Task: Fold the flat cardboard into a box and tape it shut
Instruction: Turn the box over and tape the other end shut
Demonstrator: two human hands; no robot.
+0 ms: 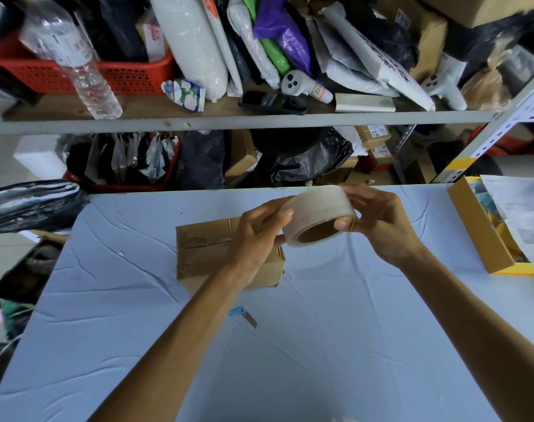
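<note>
Black plastic of a crumpled bag (31, 205) lies at the far left edge of the table, which is covered by a pale blue cloth (107, 330). Near the middle of the cloth sits the cardboard box (204, 251), already folded into shape, its top flaps lying flat with the seam between them showing. Its right part is hidden behind the person's left wrist. The left hand (256, 236) is raised above the box, its fingers curled round the left side of a roll of tape (319, 214) and its thumb laid on the roll's outer face. Below the box, nearer the person, a small blue-handled cutter (242, 315) lies on the cloth just beside the left forearm. The tape is held in the air between both hands, above the box's right end, its brown core turned toward the camera. The right hand (378, 223) grips the roll from the other side, thumb on the rim of the core and fingers wrapped over the far edge. At the right edge of the table stands an open yellow-sided carton (479, 236) holding papers.
</note>
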